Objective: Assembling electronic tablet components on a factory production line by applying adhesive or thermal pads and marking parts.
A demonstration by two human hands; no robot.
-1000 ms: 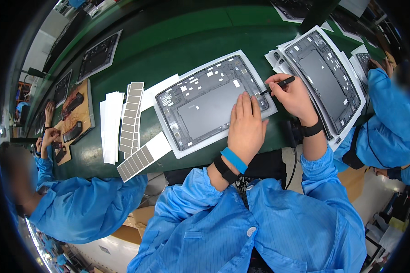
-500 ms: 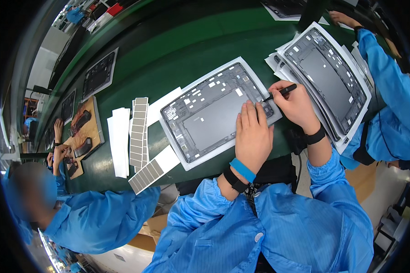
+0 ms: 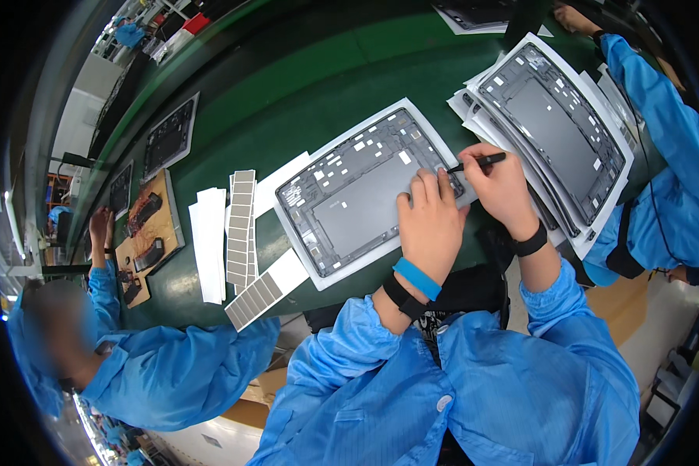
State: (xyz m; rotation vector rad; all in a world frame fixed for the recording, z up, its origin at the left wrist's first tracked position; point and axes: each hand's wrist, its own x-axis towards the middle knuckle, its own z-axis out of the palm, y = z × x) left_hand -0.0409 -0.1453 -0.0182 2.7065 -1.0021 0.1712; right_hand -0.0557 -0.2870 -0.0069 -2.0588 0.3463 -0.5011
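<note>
A dark grey tablet back housing (image 3: 365, 206), dotted with small white pieces, lies on a white sheet (image 3: 318, 285) in front of me. My left hand (image 3: 429, 221) rests on its near right part, fingers stretched out with the tips slightly bent; nothing shows in its grasp. My right hand (image 3: 499, 186) pinches a slim black pen-shaped tool (image 3: 485, 161). The tool's tip is at the housing's right edge, close to my left fingertips; whether it touches is too small to tell. Strips with grey-brown rectangular stickers (image 3: 255, 301) lie left of the housing, one of them beside its near left corner.
On the right stands a stack of similar housings (image 3: 551, 132) with white sheets between. Blank white strips (image 3: 210, 245) lie left of the stickers. Further left are a brown board (image 3: 157, 233) with black parts and a co-worker's sleeve (image 3: 171, 373). Another co-worker's arm (image 3: 652, 101) reaches in at right.
My left fingers have drawn back slightly and bent more. The black tool lies a little flatter in my right hand, its tip still by the housing's right edge. The left co-worker's hands have moved.
</note>
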